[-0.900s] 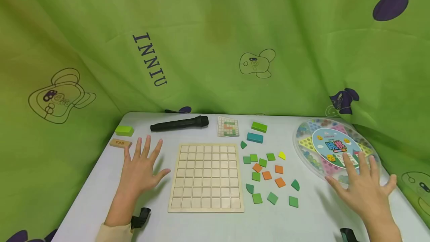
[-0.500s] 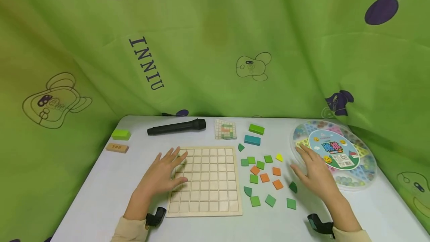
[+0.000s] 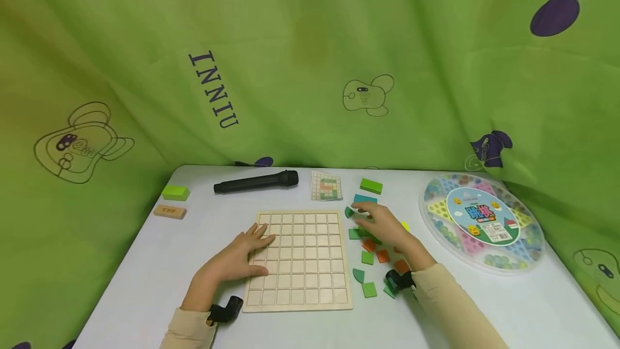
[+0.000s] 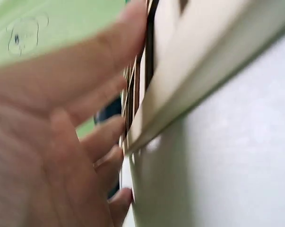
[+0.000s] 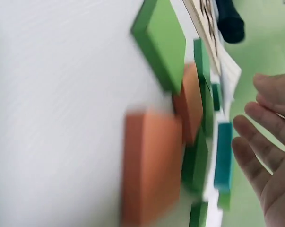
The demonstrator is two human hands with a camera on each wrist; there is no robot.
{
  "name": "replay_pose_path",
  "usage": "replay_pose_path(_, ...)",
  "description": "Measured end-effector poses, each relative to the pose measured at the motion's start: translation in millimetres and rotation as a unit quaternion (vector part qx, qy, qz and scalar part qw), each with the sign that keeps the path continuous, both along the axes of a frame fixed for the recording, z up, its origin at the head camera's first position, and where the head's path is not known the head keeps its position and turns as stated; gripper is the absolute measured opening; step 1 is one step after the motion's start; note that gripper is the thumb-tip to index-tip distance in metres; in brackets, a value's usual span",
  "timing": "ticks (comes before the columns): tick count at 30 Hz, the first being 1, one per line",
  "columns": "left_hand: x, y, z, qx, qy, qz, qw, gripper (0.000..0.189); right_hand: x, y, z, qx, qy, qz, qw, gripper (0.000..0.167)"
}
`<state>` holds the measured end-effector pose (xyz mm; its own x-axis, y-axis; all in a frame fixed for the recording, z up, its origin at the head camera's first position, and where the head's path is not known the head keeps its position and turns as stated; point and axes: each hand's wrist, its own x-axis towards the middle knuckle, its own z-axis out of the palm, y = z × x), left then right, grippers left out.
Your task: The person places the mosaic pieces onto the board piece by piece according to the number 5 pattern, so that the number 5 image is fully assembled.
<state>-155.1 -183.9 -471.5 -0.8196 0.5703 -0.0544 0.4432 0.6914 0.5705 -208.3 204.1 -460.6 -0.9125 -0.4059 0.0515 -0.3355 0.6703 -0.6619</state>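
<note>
My left hand (image 3: 237, 258) lies at the left edge of a wooden grid board (image 3: 296, 273), fingers spread and tips over its outer squares. In the left wrist view the thumb and fingers meet the board's rim (image 4: 180, 80). My right hand (image 3: 382, 224) reaches over loose tiles right of the board. Its fingertips are close to a dark green quarter-round tile (image 3: 349, 212), apparently holding nothing. Beneath and around it lie green square tiles (image 3: 367, 257) and orange square tiles (image 3: 383, 256), some hidden by the hand and wrist.
A small pattern card (image 3: 326, 186) and a black microphone (image 3: 256, 182) lie behind the board. Green (image 3: 371, 186) and blue blocks (image 3: 365, 199) stand at the back. A round marble-game box (image 3: 438, 241) is at the right. Another green block (image 3: 175, 193) and a wooden block (image 3: 170, 211) lie left.
My left hand has moved right, from bare table onto the board's left edge. The right hand has swept left from the round box to above the tiles. The tiles look unmoved.
</note>
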Motion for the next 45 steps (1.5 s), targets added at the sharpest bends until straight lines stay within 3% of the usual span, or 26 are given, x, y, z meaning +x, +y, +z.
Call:
replay_pose_path(6, 0.5, -4.6, -3.9, -0.011, -0.015, -0.043, 0.9989, 0.075, -15.8, -18.7, -5.3, 0.026, -0.016, 0.0, 0.9995, 0.042)
replay_pose_path(10, 3.2, -6.8, -7.5, 0.001, -0.026, -0.054, 0.9982, 0.074, -19.2, -24.0, -11.2, 0.045, -0.012, 0.0, 0.9989, 0.039)
replay_pose_path(17, 7.1, -10.8, -20.5, 0.034, -0.018, -0.03, 0.9988, 0.076, -20.9, -30.6, -20.3, 0.09, 0.03, -0.004, 0.9955, 0.027)
replay_pose_path(23, 10.3, -15.2, -23.1, 0.047, -0.011, -0.014, 0.9987, 0.075, -18.1, -34.1, -15.5, 0.115, 0.025, -0.023, 0.9928, 0.023)
replay_pose_path(26, 9.7, -17.1, -23.3, 0.053, -0.004, -0.01, 0.9986, 0.075, -14.1, -37.0, -10.1, 0.092, 0.028, -0.036, 0.9947, 0.023)
replay_pose_path(31, 4.0, -17.0, -21.4, 0.051, 0.008, -0.007, 0.9987, 0.075, -6.6, -47.9, -2.1, 0.005, 0.029, -0.048, 0.9984, 0.026)
replay_pose_path(37, -2.6, -10.9, -15.9, 0.049, 0.007, -0.016, 0.9986, 0.074, 1.8, -73.3, 3.1, -0.071, 0.008, -0.044, 0.9965, 0.027)
replay_pose_path(41, -2.5, -9.3, -14.1, 0.049, 0.005, -0.016, 0.9987, 0.074, 6.5, -95.7, 1.3, -0.099, -0.016, -0.032, 0.9944, 0.026)
replay_pose_path(45, -0.9, -10.1, -14.0, 0.051, 0.004, -0.011, 0.9986, 0.074, 6.5, -119.9, -4.9, -0.095, -0.042, -0.006, 0.9946, 0.027)
